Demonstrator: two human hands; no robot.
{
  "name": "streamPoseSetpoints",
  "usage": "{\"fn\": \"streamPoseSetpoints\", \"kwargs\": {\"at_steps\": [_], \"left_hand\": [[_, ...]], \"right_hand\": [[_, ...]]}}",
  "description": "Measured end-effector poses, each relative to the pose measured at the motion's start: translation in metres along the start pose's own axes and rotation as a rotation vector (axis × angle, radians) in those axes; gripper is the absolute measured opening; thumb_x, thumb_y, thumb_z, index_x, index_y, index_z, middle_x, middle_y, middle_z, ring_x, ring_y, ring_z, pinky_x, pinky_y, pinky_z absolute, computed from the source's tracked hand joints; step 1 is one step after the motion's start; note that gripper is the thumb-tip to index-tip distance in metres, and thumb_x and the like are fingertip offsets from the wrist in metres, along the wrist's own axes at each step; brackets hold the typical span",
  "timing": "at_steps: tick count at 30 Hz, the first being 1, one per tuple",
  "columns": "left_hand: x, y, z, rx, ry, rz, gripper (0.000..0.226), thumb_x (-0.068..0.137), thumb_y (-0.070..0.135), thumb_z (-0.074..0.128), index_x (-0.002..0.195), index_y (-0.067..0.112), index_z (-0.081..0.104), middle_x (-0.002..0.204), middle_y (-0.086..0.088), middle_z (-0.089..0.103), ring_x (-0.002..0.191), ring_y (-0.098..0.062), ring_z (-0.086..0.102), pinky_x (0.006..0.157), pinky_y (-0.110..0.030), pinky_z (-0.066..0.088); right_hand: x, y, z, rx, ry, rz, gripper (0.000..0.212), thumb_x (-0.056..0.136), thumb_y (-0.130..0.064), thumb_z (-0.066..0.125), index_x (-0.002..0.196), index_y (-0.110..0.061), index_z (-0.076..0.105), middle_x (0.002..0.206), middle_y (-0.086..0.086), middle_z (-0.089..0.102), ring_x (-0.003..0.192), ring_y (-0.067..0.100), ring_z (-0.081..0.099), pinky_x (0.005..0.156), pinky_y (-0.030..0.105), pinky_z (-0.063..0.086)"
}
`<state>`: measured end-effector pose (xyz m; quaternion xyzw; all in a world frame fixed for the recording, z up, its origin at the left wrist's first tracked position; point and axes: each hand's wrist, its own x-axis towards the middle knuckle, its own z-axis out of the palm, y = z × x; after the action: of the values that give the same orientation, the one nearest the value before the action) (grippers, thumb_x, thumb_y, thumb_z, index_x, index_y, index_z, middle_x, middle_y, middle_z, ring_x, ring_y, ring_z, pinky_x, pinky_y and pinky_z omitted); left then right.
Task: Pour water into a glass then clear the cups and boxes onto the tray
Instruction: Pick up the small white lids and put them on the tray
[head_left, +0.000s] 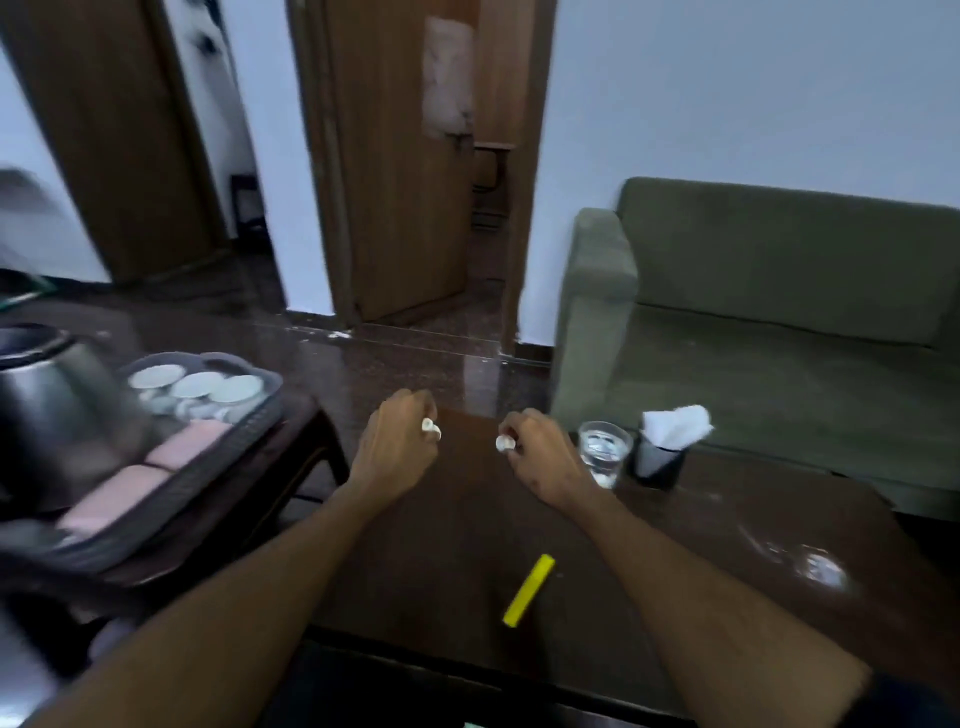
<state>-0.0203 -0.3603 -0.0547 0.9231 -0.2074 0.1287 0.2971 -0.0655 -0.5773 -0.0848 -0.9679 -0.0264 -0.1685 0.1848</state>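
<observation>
The fingers of the left hand (397, 441) are curled in and pinch a small white object (431, 428), and those of the right hand (540, 457) are curled the same way round another small white thing (505, 443); both are too small and blurred for me to say what they are, perhaps little cups. The two hands hang side by side above the far part of the dark wooden table (467, 545). Just beside the right hand stands the glass (604, 452), already holding water, with a black tissue holder (658, 462) next to it. A yellow marker (529, 590) lies nearer on the table. Off to the left, on a lower side table, the tray (260, 410) carries white cups (197, 385) and pink boxes (156, 467), a steel kettle (57, 410) beside them. To my eye the pouring is done and the clearing is under way; the next move would be carrying both small pieces leftward and setting them down on the tray among the cups without knocking any.
</observation>
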Motion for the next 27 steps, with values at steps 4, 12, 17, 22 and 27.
{"fn": "streamPoseSetpoints", "kwargs": {"at_steps": [4,12,17,22,27], "left_hand": [[-0.009,-0.071,-0.088,0.071,0.158,-0.099,0.023,0.078,0.009,0.062,0.066,0.021,0.046,0.073,-0.001,0.056,0.073,-0.03,0.061,0.06,-0.033,0.034],[-0.064,-0.19,-0.213,0.167,0.309,-0.314,0.016,0.078,0.003,0.06,0.069,0.015,0.054,0.079,-0.01,0.064,0.08,-0.038,0.063,0.063,-0.034,0.035],[-0.098,-0.238,-0.243,0.173,0.33,-0.393,0.009,0.082,0.001,0.061,0.077,0.006,0.065,0.082,-0.008,0.066,0.075,-0.028,0.062,0.064,-0.042,0.051],[-0.117,-0.269,-0.24,0.19,0.315,-0.427,0.01,0.082,-0.001,0.068,0.087,0.007,0.071,0.084,-0.005,0.066,0.078,-0.024,0.06,0.066,-0.037,0.05],[-0.12,-0.278,-0.224,0.157,0.276,-0.435,0.012,0.079,0.0,0.066,0.085,0.009,0.07,0.084,-0.004,0.068,0.08,-0.027,0.066,0.069,-0.041,0.056]], "right_hand": [[0.049,-0.095,0.032,0.055,-0.018,-0.121,0.019,0.093,-0.018,0.06,0.111,-0.021,0.063,0.107,0.001,0.062,0.103,0.022,0.061,0.089,0.036,0.05],[0.105,-0.268,0.09,0.147,-0.057,-0.32,0.015,0.088,-0.017,0.062,0.101,-0.016,0.069,0.102,0.007,0.065,0.098,0.027,0.063,0.082,0.033,0.048],[0.112,-0.34,0.124,0.185,-0.122,-0.403,0.013,0.081,-0.01,0.063,0.093,-0.011,0.067,0.098,0.009,0.068,0.096,0.03,0.063,0.079,0.035,0.047],[0.11,-0.377,0.152,0.216,-0.151,-0.432,0.004,0.085,-0.014,0.061,0.088,-0.014,0.064,0.095,0.011,0.065,0.092,0.03,0.061,0.075,0.033,0.042],[0.109,-0.386,0.17,0.221,-0.168,-0.445,0.017,0.086,-0.01,0.057,0.098,-0.013,0.068,0.102,0.012,0.068,0.095,0.03,0.062,0.073,0.029,0.04]]}}
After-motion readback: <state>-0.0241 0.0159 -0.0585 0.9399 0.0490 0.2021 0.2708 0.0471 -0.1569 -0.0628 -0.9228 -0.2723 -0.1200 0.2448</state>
